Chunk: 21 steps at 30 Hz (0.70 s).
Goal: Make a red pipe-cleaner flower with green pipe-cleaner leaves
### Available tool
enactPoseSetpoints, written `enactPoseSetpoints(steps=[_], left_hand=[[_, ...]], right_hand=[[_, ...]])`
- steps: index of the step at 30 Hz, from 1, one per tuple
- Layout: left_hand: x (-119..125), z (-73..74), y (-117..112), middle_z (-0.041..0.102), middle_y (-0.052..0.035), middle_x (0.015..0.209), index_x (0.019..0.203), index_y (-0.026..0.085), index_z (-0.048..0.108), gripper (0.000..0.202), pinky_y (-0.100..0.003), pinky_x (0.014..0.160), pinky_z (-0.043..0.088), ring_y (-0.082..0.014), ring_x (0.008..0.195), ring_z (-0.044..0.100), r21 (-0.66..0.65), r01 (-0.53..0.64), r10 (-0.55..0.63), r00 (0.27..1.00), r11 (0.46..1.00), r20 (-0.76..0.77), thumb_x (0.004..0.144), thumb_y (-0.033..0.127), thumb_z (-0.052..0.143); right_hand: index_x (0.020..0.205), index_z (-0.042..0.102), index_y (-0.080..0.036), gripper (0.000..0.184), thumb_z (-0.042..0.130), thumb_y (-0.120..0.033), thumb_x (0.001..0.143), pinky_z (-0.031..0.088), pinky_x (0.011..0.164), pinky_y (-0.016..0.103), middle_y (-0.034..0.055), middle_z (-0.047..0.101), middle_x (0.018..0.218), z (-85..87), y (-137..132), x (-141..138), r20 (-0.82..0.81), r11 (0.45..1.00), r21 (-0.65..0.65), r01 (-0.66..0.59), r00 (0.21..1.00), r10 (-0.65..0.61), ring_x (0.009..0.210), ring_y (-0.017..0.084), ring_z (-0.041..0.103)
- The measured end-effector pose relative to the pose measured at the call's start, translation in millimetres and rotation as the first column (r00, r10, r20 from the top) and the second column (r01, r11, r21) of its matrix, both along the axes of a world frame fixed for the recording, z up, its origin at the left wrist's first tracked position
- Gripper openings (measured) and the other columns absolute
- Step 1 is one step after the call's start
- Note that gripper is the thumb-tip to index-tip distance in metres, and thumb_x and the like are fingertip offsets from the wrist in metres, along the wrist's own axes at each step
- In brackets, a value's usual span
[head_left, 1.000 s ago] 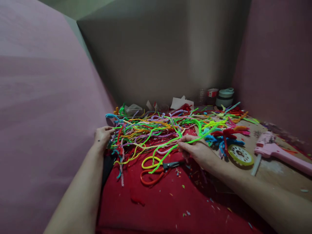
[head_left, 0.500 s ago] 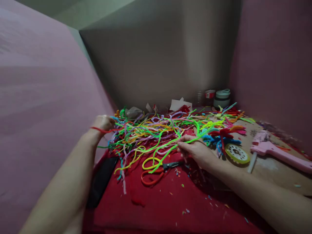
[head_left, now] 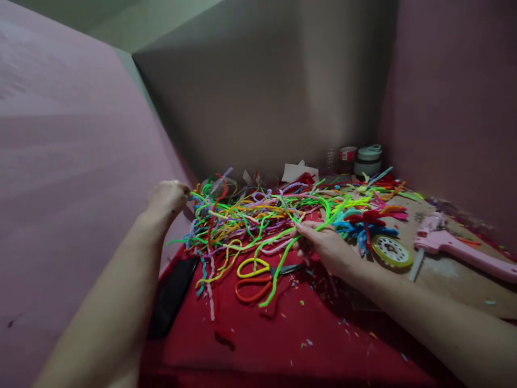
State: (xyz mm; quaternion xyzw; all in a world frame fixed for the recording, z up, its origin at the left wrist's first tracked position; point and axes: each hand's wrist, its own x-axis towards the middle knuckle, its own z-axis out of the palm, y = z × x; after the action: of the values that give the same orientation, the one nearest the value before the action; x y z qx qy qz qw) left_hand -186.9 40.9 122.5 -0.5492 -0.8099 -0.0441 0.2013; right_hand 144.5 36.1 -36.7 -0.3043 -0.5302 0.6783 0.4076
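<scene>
My right hand (head_left: pixel 321 245) is closed around bright green pipe cleaners (head_left: pixel 277 280); one hangs down in front of the scissors, and others run up to the right past the thumb. At the left end of a tangled heap of many-coloured pipe cleaners (head_left: pixel 242 215), my left hand (head_left: pixel 169 199) is closed, its fingertips mostly hidden. A green strand comes out from those fingertips. Below the heap lie scissors (head_left: pixel 253 288) with one yellow and one red-orange handle loop, blades pointing right. A red pipe cleaner (head_left: pixel 210 226) lies across the heap near my left hand.
On the right, a pink glue gun (head_left: pixel 464 250) and a yellow-rimmed wheel-like disc (head_left: pixel 391 251) rest on a brown board (head_left: pixel 444 291). A black flat object (head_left: pixel 172 299) lies at the left edge of the red cloth (head_left: pixel 226 361). A lidded container (head_left: pixel 368 160) stands at the back.
My left hand has risen slightly, and the red pipe cleaner that crossed its wrist now lies to its right. The green end below my right hand has swung rightward and down.
</scene>
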Motion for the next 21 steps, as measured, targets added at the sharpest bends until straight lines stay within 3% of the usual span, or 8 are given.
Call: enactPoseSetpoints(steps=[5, 9, 12, 15, 18, 21], left_hand=[[15.0, -11.3, 2.7, 0.063, -0.0093, 0.082, 0.076, 0.016, 0.07, 0.019, -0.029, 0.067, 0.042, -0.0208, 0.077, 0.055, 0.103, 0.238, -0.22, 0.962, 0.966, -0.161, 0.075, 0.024, 0.052], [30.7, -23.0, 1.5, 0.061, -0.0084, 0.083, 0.073, 0.018, 0.068, 0.02, -0.029, 0.067, 0.042, -0.0208, 0.08, 0.055, 0.115, 0.42, -0.387, 0.893, 0.9, -0.229, 0.077, 0.019, 0.048], [41.5, -29.6, -2.5, 0.062, -0.008, 0.084, 0.081, 0.019, 0.067, 0.022, -0.029, 0.069, 0.043, -0.0199, 0.08, 0.056, 0.127, 0.505, -0.465, 0.849, 0.854, -0.252, 0.078, 0.017, 0.046], [48.8, -30.8, -7.6, 0.063, -0.0085, 0.082, 0.087, 0.018, 0.066, 0.023, -0.03, 0.071, 0.043, -0.0197, 0.079, 0.056, 0.178, 0.595, -0.544, 0.796, 0.784, -0.267, 0.078, 0.014, 0.045], [54.1, -27.2, -13.5, 0.063, -0.0076, 0.078, 0.086, 0.016, 0.065, 0.021, -0.029, 0.07, 0.043, -0.0186, 0.076, 0.056, 0.24, 0.645, -0.599, 0.763, 0.726, -0.242, 0.078, 0.014, 0.045], [60.5, -22.6, -19.4, 0.062, -0.0043, 0.075, 0.086, 0.017, 0.064, 0.019, -0.027, 0.07, 0.043, -0.0157, 0.072, 0.055, 0.303, 0.657, -0.634, 0.751, 0.691, -0.183, 0.076, 0.014, 0.048]], right_hand=[[0.07, 0.057, -0.015, 0.028, 0.049, -0.04, 0.081, 0.037, 0.039, 0.018, 0.0025, 0.06, 0.064, 9.2, 2.0, -3.2, -0.02, 0.998, 0.063, 0.01, 1.0, -0.009, 0.045, 0.008, 0.051], [0.081, 0.056, -0.016, 0.01, 0.047, -0.022, 0.082, 0.04, 0.041, 0.019, -0.0004, 0.06, 0.063, 38.6, 9.8, -23.9, -0.08, 0.993, 0.006, -0.117, 0.99, 0.118, 0.04, 0.006, 0.049], [0.098, 0.055, -0.016, 0.019, 0.044, -0.013, 0.082, 0.036, 0.038, 0.018, -0.0032, 0.056, 0.055, 63.3, 17.3, -54.6, -0.081, 0.983, 0.076, -0.17, 0.981, 0.176, 0.035, 0.006, 0.045], [0.116, 0.048, -0.017, 0.032, 0.044, -0.013, 0.084, 0.036, 0.038, 0.018, -0.0043, 0.056, 0.056, 76.5, 23.2, -92.4, -0.029, 0.971, 0.067, -0.227, 0.973, 0.23, 0.035, 0.006, 0.044], [0.125, 0.04, -0.017, 0.041, 0.043, -0.011, 0.085, 0.037, 0.039, 0.018, -0.0046, 0.057, 0.057, 76.9, 27.3, -128.2, 0.048, 0.968, 0.095, -0.234, 0.972, 0.23, 0.035, 0.006, 0.044], [0.121, 0.046, -0.018, 0.039, 0.052, -0.018, 0.082, 0.035, 0.039, 0.019, -0.0056, 0.056, 0.052, 71.5, 33.0, -157.2, 0.104, 0.96, 0.132, -0.245, 0.967, 0.233, 0.035, 0.007, 0.044]])
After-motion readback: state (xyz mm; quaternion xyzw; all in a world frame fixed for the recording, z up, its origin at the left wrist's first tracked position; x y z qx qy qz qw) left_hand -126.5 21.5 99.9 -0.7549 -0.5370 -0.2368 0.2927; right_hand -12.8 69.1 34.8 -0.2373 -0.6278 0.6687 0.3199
